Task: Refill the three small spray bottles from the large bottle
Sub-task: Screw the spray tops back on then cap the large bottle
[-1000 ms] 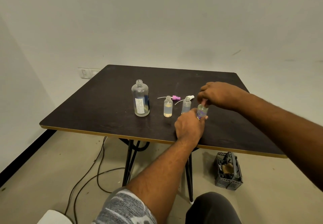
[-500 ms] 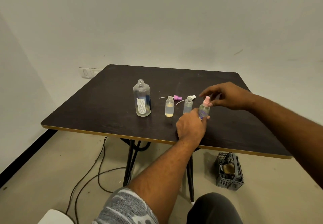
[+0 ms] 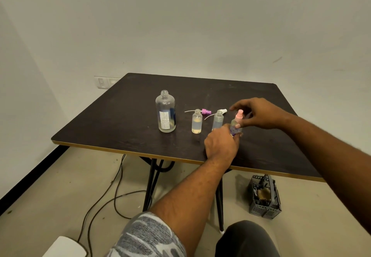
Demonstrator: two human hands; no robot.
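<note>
The large clear bottle (image 3: 165, 114) stands uncapped on the dark table (image 3: 120, 120), with a little liquid at its bottom. To its right stand two small open bottles (image 3: 197, 123) (image 3: 218, 120). A purple spray head (image 3: 205, 111) and a white spray head (image 3: 222, 111) lie behind them. My left hand (image 3: 220, 144) grips the third small bottle (image 3: 233, 125) low down, hiding its lower part. That bottle carries a pink spray top (image 3: 239, 114). My right hand (image 3: 261, 114) hovers around the pink top, fingers spread and thumb by the bottle's neck.
A grey plastic basket (image 3: 264, 196) sits on the floor under the table's right side. Black cables (image 3: 112, 196) run across the floor on the left. A white object (image 3: 64, 246) lies at the bottom left. A wall socket (image 3: 104, 82) is behind the table.
My right hand has come off the pink spray top it was closed over and now hovers around it with spread fingers. My left hand still holds the same bottle.
</note>
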